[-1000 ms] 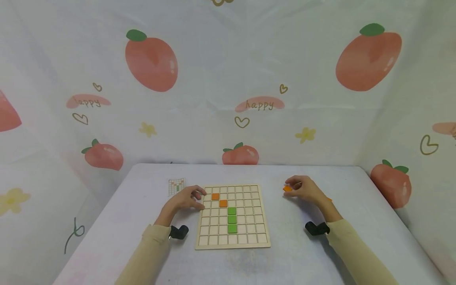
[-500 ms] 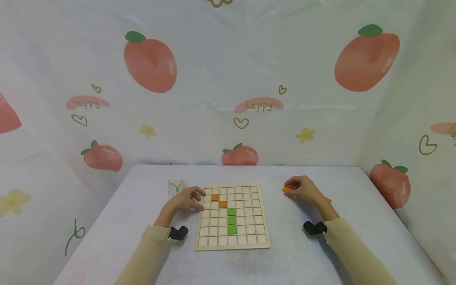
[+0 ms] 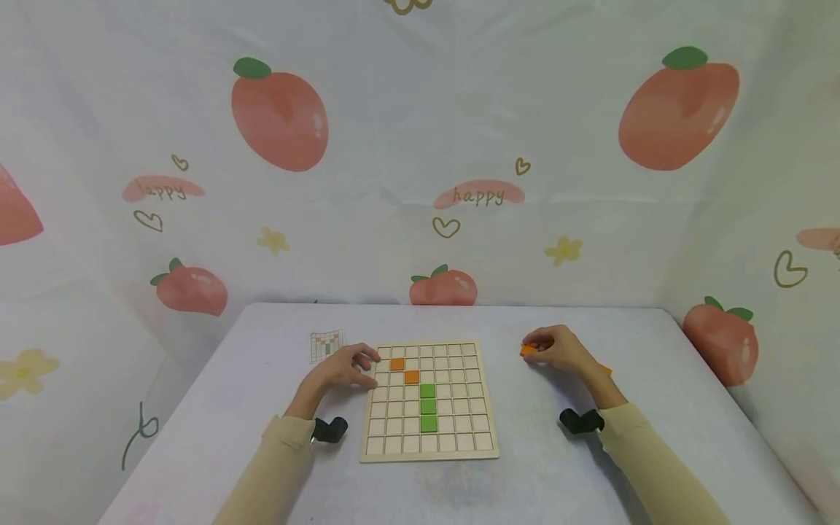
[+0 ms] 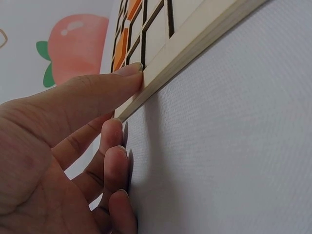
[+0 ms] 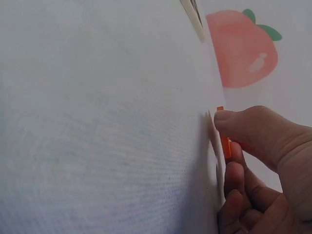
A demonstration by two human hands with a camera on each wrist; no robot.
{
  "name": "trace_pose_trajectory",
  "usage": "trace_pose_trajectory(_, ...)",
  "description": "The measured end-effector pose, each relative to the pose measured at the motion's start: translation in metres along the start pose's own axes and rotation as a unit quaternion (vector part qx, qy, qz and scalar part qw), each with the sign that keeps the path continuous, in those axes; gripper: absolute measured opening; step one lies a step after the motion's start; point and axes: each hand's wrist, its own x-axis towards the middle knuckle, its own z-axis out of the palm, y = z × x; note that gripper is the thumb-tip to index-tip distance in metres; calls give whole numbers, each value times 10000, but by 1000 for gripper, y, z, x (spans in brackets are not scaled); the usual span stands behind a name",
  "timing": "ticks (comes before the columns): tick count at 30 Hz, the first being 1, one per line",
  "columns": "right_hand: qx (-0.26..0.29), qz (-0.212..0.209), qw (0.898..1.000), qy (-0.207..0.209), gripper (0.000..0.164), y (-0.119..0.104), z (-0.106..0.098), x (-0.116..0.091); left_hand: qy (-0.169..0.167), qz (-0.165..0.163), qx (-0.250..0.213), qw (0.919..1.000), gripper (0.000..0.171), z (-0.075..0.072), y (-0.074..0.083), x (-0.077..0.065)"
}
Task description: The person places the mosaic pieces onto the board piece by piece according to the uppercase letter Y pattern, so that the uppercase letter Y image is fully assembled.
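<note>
A pale wooden grid board lies flat on the table, with two orange tiles set diagonally and a column of three green tiles. My left hand is at the board's left edge. In the left wrist view its thumb lies straight on the rim, the other fingers loosely bent beside the edge. Right of the board, my right hand pinches a small orange tile between thumb and fingers, close over the table, and partly covers it.
Behind the left hand lies a small printed grid card with a coloured pattern. Another orange piece shows partly behind the right wrist. A fruit-print cloth hangs behind the white table.
The orange tile in my right hand has tipped slightly and shifted a little left, with the fingers closer around it. My left hand and the board have stayed in place.
</note>
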Motion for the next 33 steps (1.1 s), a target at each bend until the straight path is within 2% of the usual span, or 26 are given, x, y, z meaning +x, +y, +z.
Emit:
trace_pose_trajectory(5, 98, -44, 9999, -11, 27, -2, 2, 0, -17, 37, -58, 10000, 45, 0, 0, 0)
trace_pose_trajectory(12, 448, -131, 9986, -236, 29, -19, 7, -2, 5, -3, -33, 10000, 45, 0, 1, 0)
trace_pose_trajectory(15, 542, -154, 9979, -327, 29, -24, 12, -1, -2, -1, -33, 10000, 45, 0, 1, 0)
trace_pose_trajectory(21, 605, -597, 9947, -581, 28, -32, 24, 4, -10, -20, -39, 10000, 46, 0, 1, 0)
trace_pose_trajectory(33, 849, -793, 9875, -1066, 27, -53, 48, 15, -16, -25, -50, 10000, 45, -1, 2, -1)
